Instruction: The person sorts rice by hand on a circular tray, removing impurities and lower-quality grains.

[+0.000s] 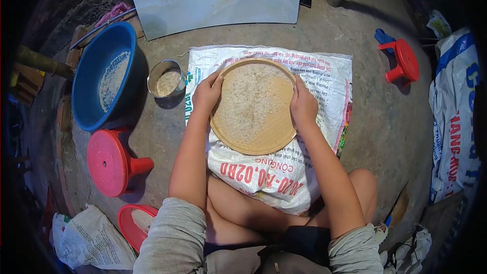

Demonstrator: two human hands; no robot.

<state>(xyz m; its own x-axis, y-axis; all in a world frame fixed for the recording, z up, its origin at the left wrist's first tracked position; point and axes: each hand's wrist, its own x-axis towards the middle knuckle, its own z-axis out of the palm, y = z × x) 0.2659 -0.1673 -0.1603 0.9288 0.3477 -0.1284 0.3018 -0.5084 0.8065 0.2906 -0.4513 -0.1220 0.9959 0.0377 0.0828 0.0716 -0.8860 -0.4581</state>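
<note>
A round woven winnowing tray (274,131) is held between my two hands above a printed white sack (264,180) spread on the floor. Pale grain that looks like rice (248,96) covers most of the tray, thinner toward its lower right, where bare weave shows. My left hand (207,94) grips the upper left rim, fingers hidden beneath. On the opposite side my right hand (304,102) closes round the rim, its thumb along the edge. Left of the sack stands a metal pot (166,79) with similar grain inside.
A blue basin (83,91) holding grain leans at the left, above a red stool (107,162). A red bowl (123,223) sits lower left. Another red stool (404,61) and a large sack (454,122) stand right. A glossy panel (213,0) lies ahead.
</note>
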